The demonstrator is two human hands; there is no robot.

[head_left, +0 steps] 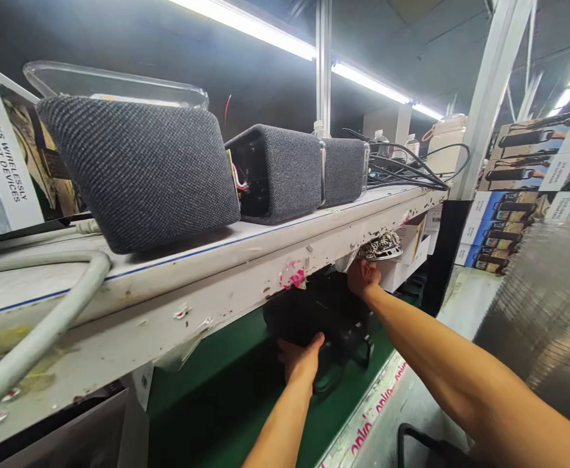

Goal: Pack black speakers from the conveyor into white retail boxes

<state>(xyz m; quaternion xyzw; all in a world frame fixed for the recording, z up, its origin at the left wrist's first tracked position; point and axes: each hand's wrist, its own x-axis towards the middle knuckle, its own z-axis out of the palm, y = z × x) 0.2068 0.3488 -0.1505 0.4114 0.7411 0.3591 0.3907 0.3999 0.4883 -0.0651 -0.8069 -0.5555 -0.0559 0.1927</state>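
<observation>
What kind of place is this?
Probably a factory or workshop. One grey case on the shelf has its wires showing, matching printed boxes are stacked up, and long lights shine overhead.

From here I see the left hand [301, 361] against a black item [309, 312] above the green surface [207, 396], under the white shelf [246, 276] bearing grey fabric-covered housings [143, 172]. The right hand [364, 278] is beside small metallic parts [382, 246]; its grip I can't quite make out.

Black object [309, 315]; green surface [207, 403]; grey, woven-patterned housings [143, 172].
</observation>
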